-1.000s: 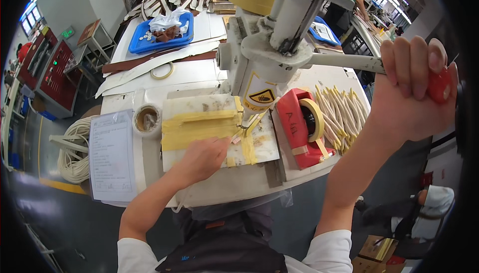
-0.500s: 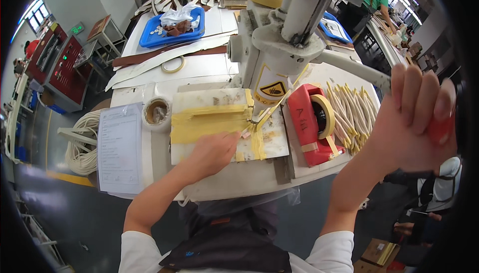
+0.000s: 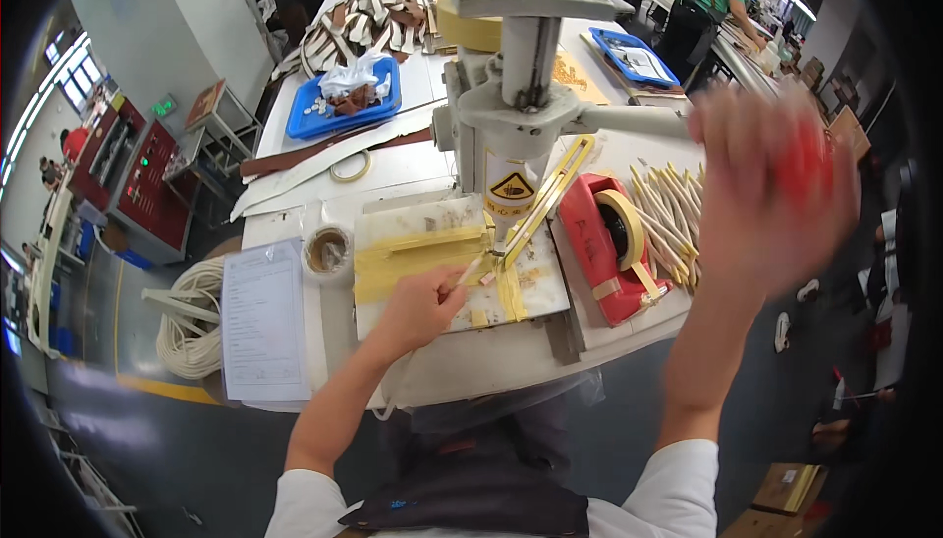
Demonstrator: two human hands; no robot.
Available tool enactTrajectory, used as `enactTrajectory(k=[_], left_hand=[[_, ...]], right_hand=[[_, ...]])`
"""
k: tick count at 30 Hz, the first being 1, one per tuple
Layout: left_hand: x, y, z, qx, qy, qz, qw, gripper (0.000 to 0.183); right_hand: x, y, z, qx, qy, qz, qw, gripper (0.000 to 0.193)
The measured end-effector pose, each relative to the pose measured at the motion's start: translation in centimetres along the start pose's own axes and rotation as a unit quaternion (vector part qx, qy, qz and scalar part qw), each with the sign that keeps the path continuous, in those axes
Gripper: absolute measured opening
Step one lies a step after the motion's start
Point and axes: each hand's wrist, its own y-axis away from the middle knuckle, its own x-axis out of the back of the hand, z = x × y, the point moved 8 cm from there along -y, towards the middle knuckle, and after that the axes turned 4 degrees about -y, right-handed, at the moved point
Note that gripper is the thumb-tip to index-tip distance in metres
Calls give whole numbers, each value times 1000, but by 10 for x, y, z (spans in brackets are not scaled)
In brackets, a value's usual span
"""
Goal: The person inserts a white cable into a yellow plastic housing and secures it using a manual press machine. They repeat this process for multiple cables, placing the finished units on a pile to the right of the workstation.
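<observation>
A grey hand press (image 3: pixel 530 115) with a yellow warning label stands over a white plate (image 3: pixel 535 297) partly covered in yellow tape. My left hand (image 3: pixel 422 307) is closed just in front of the press tip, pinching a thin white cord (image 3: pixel 477 265). The cord leads up toward the tip and its tail hangs over the table's front edge. Off to the right, my right hand (image 3: pixel 761 204), smeared by motion, wraps round the red knob (image 3: pixel 807 160) at the end of the press lever (image 3: pixel 624 120). A yellow-edged slotted strip (image 3: pixel 552 189) slants beside the press.
Right of the plate stand a red tape dispenser (image 3: pixel 599 278) and a bundle of yellow-tipped white cords (image 3: pixel 673 209). To the left lie a tape roll (image 3: pixel 327 251), a printed sheet (image 3: pixel 263 322) and coiled cord (image 3: pixel 192 327). A blue tray (image 3: pixel 314 125) sits farther back. Other people work beyond.
The view has shifted. The lever has swung, with my right hand still at its knob. My left hand sits slightly farther from the press tip, and more cord shows between them.
</observation>
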Motion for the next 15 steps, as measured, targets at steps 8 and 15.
enactTrajectory(k=[8,15], left_hand=[[2,3,-33,52,169,37,984,37],[-4,2,-33,66,215,14,974,29]], right_hand=[[14,-74,22,-23,71,84,994,58],[10,116,122,-196,596,-79,775,37]])
